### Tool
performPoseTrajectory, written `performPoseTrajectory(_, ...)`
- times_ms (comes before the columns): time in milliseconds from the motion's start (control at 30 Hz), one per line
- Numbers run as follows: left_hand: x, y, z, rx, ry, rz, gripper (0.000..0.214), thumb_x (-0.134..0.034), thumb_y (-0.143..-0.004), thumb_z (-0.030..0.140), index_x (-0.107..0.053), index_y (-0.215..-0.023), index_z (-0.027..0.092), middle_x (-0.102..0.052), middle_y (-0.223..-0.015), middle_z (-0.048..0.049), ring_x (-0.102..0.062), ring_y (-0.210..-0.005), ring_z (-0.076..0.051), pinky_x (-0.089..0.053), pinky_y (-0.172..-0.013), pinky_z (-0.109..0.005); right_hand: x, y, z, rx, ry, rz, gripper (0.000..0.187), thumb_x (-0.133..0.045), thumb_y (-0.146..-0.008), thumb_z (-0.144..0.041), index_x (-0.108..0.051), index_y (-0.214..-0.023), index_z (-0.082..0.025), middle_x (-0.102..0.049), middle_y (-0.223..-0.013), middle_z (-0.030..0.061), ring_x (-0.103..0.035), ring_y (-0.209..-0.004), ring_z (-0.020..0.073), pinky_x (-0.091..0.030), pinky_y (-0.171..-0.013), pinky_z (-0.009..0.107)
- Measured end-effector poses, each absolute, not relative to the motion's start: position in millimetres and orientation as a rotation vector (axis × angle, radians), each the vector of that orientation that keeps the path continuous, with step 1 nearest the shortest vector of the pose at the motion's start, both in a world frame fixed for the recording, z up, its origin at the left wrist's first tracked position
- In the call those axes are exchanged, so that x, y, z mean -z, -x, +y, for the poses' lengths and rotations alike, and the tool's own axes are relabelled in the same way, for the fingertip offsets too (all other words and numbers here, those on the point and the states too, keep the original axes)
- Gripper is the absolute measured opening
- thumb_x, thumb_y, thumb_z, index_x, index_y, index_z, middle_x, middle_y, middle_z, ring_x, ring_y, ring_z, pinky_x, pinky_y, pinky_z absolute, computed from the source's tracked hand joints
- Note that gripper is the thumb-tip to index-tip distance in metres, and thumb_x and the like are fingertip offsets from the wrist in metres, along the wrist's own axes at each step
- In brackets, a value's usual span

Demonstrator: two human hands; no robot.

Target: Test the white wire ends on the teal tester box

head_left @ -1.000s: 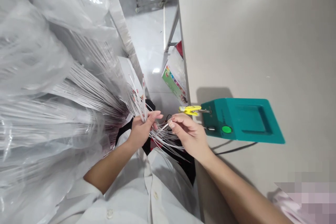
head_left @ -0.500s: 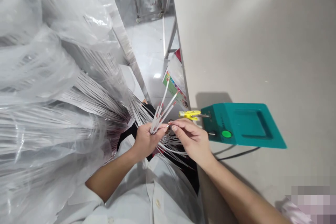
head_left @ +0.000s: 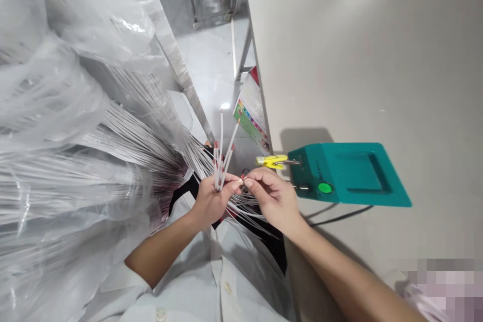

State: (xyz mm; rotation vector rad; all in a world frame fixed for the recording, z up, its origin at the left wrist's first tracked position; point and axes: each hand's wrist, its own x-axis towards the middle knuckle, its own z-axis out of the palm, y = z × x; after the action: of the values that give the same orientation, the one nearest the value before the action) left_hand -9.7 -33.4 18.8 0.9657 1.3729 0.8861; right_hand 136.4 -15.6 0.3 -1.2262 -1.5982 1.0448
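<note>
My left hand (head_left: 214,200) is closed round several white wires (head_left: 225,163), whose reddish ends stick up above the fist. Against its thumb tip, my right hand (head_left: 273,200) pinches a small reddish wire end between thumb and forefinger. The two hands' fingertips meet or nearly meet; the exact contact is too small to make out. More white wires (head_left: 247,207) lie loosely below the hands, over my lap. Just right of my right hand is a teal device (head_left: 368,173) with a green button (head_left: 325,188) and a yellow clip (head_left: 272,161) on a metal post.
On the left, large bundles of white wires (head_left: 130,133) lie in clear plastic bags (head_left: 49,95). The pale table (head_left: 339,60) spans the right side, with a black cable (head_left: 343,221) behind my forearm. A wheeled metal rack (head_left: 211,17) stands on the floor beyond.
The wires in my left hand have swung left and stand more upright. Both hands stay fingertip to fingertip. The whole view has shifted slightly.
</note>
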Motion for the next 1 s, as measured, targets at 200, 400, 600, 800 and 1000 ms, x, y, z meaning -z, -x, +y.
performPoseTrajectory(200,-22.5,13.9,-30.0,-0.903,-0.978,1.385,0.02,-0.062,-0.073,0.032,-0.064,-0.069,0.012,-0.057,-0.057,0.0001,-0.048,-0.055,-0.01,-0.04,-0.058,-0.023,2.6,-138.4,-16.0,-1.068,1.201,-1.591,0.012,-0.055,-0.083,-0.027,-0.06,-0.076,-0.019,-0.058,-0.073,0.0028,-0.053,-0.063,0.0131,-0.043,-0.057,0.027)
performPoseTrajectory(400,-18.3,15.6,-32.6,-0.908,-1.039,1.423,0.023,-0.062,-0.073,0.034,-0.067,-0.071,0.012,-0.058,-0.057,-0.0008,-0.05,-0.056,-0.011,-0.042,-0.058,-0.024,3.2,-139.3,-14.4,-1.072,1.166,-1.508,0.014,-0.058,-0.081,-0.029,-0.064,-0.092,-0.021,-0.063,-0.088,0.0059,-0.059,-0.074,0.0155,-0.047,-0.057,0.027)
performPoseTrajectory(600,-11.9,13.8,-37.1,-0.897,-1.064,1.389,0.024,-0.063,-0.073,0.036,-0.068,-0.074,0.012,-0.061,-0.063,-0.002,-0.053,-0.06,-0.012,-0.042,-0.06,-0.024,2.0,-138.6,-13.3,-1.076,1.157,-1.613,0.011,-0.061,-0.078,-0.029,-0.064,-0.074,-0.02,-0.063,-0.071,0.0036,-0.057,-0.062,0.0137,-0.046,-0.054,0.027)
performPoseTrajectory(800,-13.8,8.2,-40.5,-0.918,-1.059,1.418,0.022,-0.059,-0.076,0.034,-0.065,-0.074,0.013,-0.059,-0.06,-0.0002,-0.048,-0.054,-0.009,-0.04,-0.056,-0.023,-4.1,-138.2,-15.3,-1.033,1.146,-1.588,0.011,-0.058,-0.079,-0.023,-0.064,-0.071,-0.02,-0.063,-0.069,0.0035,-0.058,-0.065,0.0144,-0.047,-0.059,0.028)
performPoseTrajectory(1000,-11.1,9.7,-38.6,-0.928,-1.013,1.417,0.024,-0.061,-0.075,0.037,-0.066,-0.077,0.013,-0.058,-0.059,0.0002,-0.045,-0.05,-0.008,-0.039,-0.054,-0.023,-1.5,-136.1,-14.5,-0.997,1.259,-1.607,0.014,-0.057,-0.077,-0.025,-0.06,-0.065,-0.019,-0.059,-0.061,0.0016,-0.053,-0.056,0.0123,-0.044,-0.051,0.025)
